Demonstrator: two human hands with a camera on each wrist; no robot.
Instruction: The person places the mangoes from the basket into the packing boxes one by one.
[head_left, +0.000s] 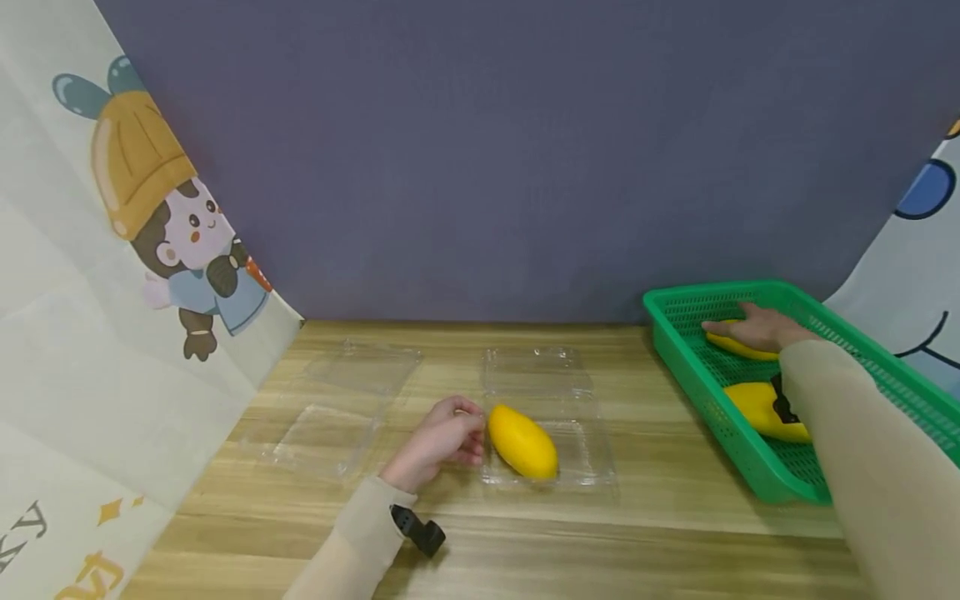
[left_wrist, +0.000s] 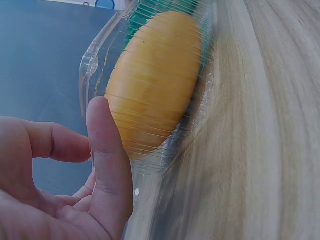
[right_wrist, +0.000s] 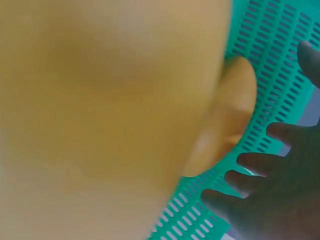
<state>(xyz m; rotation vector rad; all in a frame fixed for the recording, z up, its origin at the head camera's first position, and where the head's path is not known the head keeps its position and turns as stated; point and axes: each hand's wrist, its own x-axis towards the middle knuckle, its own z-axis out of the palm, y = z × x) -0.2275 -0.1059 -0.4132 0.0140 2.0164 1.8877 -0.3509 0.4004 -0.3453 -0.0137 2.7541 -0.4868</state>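
Note:
A yellow mango (head_left: pixel 522 443) lies tilted in the near half of a clear plastic clamshell box (head_left: pixel 587 454), whose lid lies folded back. My left hand (head_left: pixel 442 437) is at the box's left side; in the left wrist view its thumb (left_wrist: pixel 107 150) and forefinger pinch the clear rim. To the right, my right hand (head_left: pixel 761 327) reaches into a green basket (head_left: pixel 697 387) over the far mango (head_left: pixel 738 345). Its fingers (right_wrist: pixel 255 162) are spread beside that mango in the right wrist view. A nearer mango (head_left: pixel 757 408) lies under my right wrist.
Another clear clamshell box (head_left: pixel 330 437) lies opened out on the wooden table (head_left: pixel 525 546) to the left. A dark panel (head_left: pixel 480 167) stands along the table's back edge. Printed white sheets (head_left: pixel 75 333) flank the left and right sides.

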